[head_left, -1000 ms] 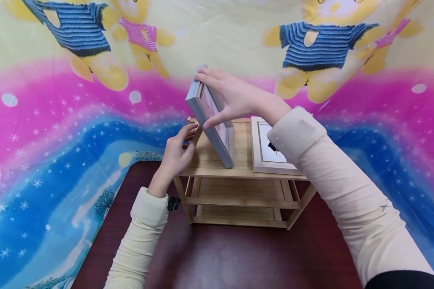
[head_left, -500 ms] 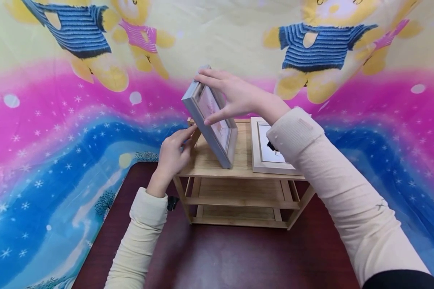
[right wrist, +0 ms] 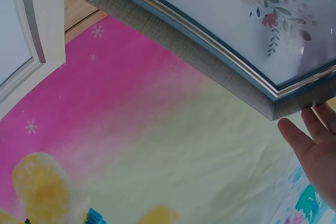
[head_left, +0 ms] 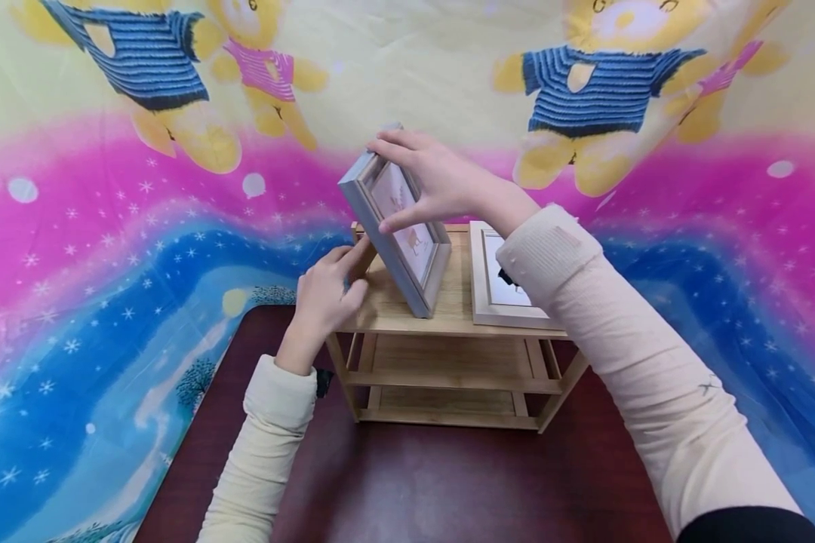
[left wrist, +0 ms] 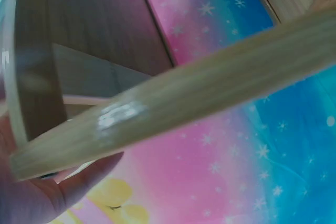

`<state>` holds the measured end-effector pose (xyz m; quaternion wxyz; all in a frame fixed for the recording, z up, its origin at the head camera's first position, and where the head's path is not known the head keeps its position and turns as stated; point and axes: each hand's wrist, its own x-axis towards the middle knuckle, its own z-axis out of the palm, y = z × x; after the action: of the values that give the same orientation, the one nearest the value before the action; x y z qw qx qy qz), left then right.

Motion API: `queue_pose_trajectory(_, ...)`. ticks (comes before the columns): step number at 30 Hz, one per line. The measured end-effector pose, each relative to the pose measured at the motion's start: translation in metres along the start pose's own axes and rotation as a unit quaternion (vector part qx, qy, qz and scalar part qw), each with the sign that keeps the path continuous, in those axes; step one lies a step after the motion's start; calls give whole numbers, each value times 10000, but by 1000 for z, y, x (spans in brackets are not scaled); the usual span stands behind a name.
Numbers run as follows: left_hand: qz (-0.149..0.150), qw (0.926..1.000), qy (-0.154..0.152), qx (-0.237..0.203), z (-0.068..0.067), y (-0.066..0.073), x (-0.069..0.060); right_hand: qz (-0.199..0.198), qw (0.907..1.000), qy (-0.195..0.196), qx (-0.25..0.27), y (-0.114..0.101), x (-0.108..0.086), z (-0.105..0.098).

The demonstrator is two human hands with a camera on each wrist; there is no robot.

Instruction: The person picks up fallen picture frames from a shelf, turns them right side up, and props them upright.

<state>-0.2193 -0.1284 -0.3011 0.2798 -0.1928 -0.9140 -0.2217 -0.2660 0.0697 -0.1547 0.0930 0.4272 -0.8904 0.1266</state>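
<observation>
A grey picture frame [head_left: 417, 249] with a flower print stands tilted on the top of a wooden shelf rack [head_left: 455, 317], leaning back to the left. My right hand [head_left: 441, 181] grips its upper part, thumb at the left front edge and fingers over the top. In the right wrist view, fingertips of that hand [right wrist: 317, 153] meet the border of the frame [right wrist: 205, 59]. Behind the frame, at the rack's left end, my left hand [head_left: 322, 294] reaches with its index finger extended toward the frame's back. A wooden strip [left wrist: 173, 103] partly hides it in the left wrist view.
A white picture frame [head_left: 481, 302] lies face up on the rack's right side, partly covered by my right sleeve. Two lower shelves [head_left: 455, 358] sit beneath. The rack stands on a dark red table [head_left: 448, 483], before a cartoon-bear cloth [head_left: 407, 68].
The grey frame has turned slightly, so more of its print faces the head camera. My left hand has shifted a little left, and its index finger has straightened.
</observation>
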Motion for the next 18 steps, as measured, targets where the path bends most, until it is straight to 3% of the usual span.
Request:
queue_pose_trajectory(5, -130, 9994, -278, 165, -1, 9, -2, -90, 9993, -86, 346, 6, 2, -5)
queue_pose_trajectory(11, -230, 9986, -109, 458, 5, 19, -2, -73, 9945, 34, 1049, 21, 5, -9)
queue_pose_trajectory(18, -373, 9974, -56, 610, 9, 26, -2, 846, 9710, -181, 2229, 30, 7, -12)
